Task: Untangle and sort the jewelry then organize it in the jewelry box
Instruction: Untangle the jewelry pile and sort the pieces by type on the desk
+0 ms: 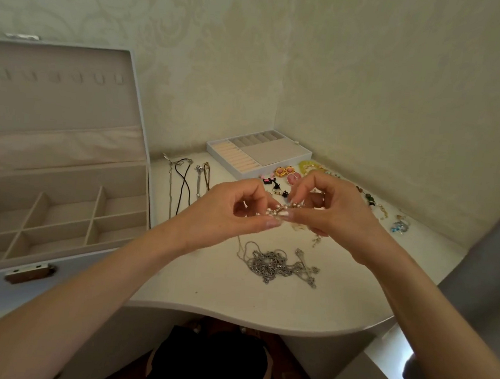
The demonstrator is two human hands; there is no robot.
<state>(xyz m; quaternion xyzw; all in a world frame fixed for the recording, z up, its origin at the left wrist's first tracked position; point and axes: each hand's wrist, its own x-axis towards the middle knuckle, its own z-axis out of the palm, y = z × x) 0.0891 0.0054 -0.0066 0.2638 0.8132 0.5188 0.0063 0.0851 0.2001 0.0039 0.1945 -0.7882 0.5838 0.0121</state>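
My left hand and my right hand meet above the table and together pinch a small silvery, pearly piece of jewelry between their fingertips. A thin chain hangs from it toward the table. Below the hands lies a tangled heap of silver chains. The open white jewelry box stands at the left with its divided compartments bare. Several necklaces lie stretched out side by side to the right of the box.
A removable tray with ring rolls sits at the back by the wall corner. Colourful earrings lie in front of it, and bracelets lie at the right. The table's curved front edge runs below the chains.
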